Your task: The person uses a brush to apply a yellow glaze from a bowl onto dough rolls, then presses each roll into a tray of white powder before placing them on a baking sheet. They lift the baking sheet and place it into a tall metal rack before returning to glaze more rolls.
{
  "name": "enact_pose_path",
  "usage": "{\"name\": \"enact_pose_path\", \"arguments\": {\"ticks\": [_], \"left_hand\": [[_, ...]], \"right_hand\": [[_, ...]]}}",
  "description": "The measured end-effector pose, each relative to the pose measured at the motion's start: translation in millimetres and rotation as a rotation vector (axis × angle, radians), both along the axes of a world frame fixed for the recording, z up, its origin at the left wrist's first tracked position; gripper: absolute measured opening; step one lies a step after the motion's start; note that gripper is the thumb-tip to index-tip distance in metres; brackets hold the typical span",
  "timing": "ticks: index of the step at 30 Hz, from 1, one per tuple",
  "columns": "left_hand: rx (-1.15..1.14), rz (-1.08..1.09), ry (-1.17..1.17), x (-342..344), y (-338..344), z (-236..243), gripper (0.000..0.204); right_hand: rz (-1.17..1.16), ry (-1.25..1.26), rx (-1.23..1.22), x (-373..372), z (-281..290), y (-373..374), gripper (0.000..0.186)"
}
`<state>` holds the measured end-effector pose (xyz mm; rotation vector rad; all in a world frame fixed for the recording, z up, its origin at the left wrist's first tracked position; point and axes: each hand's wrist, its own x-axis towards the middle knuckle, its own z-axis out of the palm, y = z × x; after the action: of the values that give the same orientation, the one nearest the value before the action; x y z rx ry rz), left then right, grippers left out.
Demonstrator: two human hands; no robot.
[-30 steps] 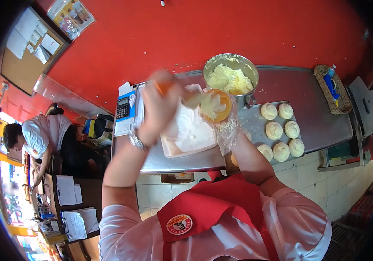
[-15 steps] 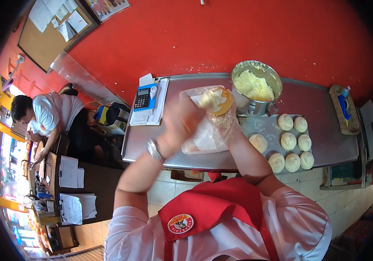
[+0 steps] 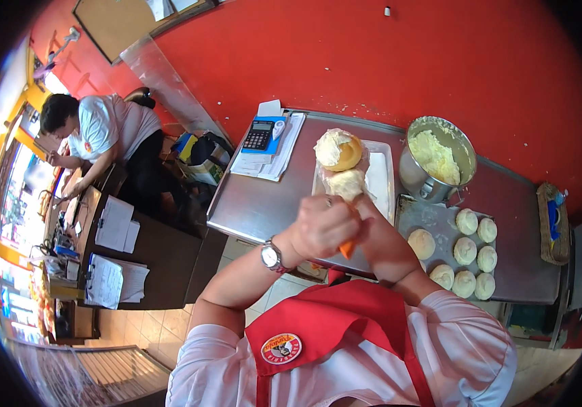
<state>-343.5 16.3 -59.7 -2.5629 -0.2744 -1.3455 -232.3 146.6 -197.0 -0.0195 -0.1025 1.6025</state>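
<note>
My left hand [image 3: 323, 225], with a watch on its wrist, is closed around an orange-handled spatula [image 3: 347, 249]. The handle's end sticks out below the fist, and a lump of cream [image 3: 345, 184] shows just beyond it, hiding the blade. A round bun [image 3: 346, 154] with pale cream on its top and left side is held over a white plastic tray [image 3: 387, 152]. My right hand [image 3: 371, 218] reaches up under the bun and grips it; most of its fingers are hidden behind the left fist and the cream.
Right of the tray stands a metal mixing bowl [image 3: 466, 146] of cream. Several cream-covered buns [image 3: 465, 251] sit on a baking sheet [image 3: 433, 216]. A calculator [image 3: 258, 136] and papers lie at the table's left, a wicker basket [image 3: 554, 224] at its right. Another person [image 3: 111, 129] sits at a desk.
My left hand has drawn back from the bun toward me, so the orange handle now shows. More cream covers the bun. The whole view has turned, shifting the table rightward.
</note>
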Motion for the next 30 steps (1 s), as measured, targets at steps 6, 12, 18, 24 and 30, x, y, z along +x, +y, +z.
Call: {"name": "enact_pose_path", "arguments": {"ticks": [6, 12, 18, 24, 30], "left_hand": [[-0.934, 0.160, -1.082, -82.7, 91.1, 36.5, 0.021], [0.040, 0.453, -0.121, -26.6, 17.8, -7.5, 0.020], [-0.847, 0.324, -0.775, -50.1, 82.8, 40.1, 0.017], [-0.396, 0.295, -0.256, -47.6, 74.7, -5.8, 0.009], [-0.576, 0.303, -0.398, -25.4, 55.3, 16.6, 0.011]], "right_hand": [[0.326, -0.022, -0.043, -23.9, 59.0, -38.8, 0.045], [0.289, -0.031, 0.139, -22.2, 16.7, -2.1, 0.041], [0.381, -0.077, 0.029, -29.6, 42.3, -22.1, 0.042], [0.324, -0.023, -0.053, -27.0, 18.9, -0.9, 0.035], [-0.160, -0.987, 0.243, -32.2, 38.1, -19.9, 0.033]]}}
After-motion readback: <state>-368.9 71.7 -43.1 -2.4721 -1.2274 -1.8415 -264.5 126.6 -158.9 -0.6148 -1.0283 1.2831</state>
